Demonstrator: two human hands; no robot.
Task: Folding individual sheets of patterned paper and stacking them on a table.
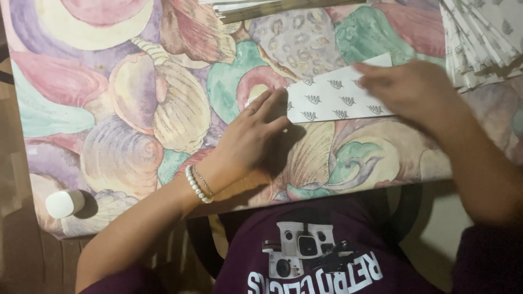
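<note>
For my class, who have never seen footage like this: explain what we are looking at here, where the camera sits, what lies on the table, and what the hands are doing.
One camera, worn on a person's head, looks down at their own bare hands. The left hand, with a bead bracelet at the wrist, presses flat on a white patterned paper sheet. The right hand, blurred, rests on the sheet's other end. Both lie on a table covered in a shell-print cloth. A stack of similar sheets sits at the far right corner, and a small white cylinder near the left.

I see a white folded paper strip [338,93] printed with small dark leaf marks, on a desk cloth [125,109] painted with pastel pink, purple, green and cream shells.
</note>
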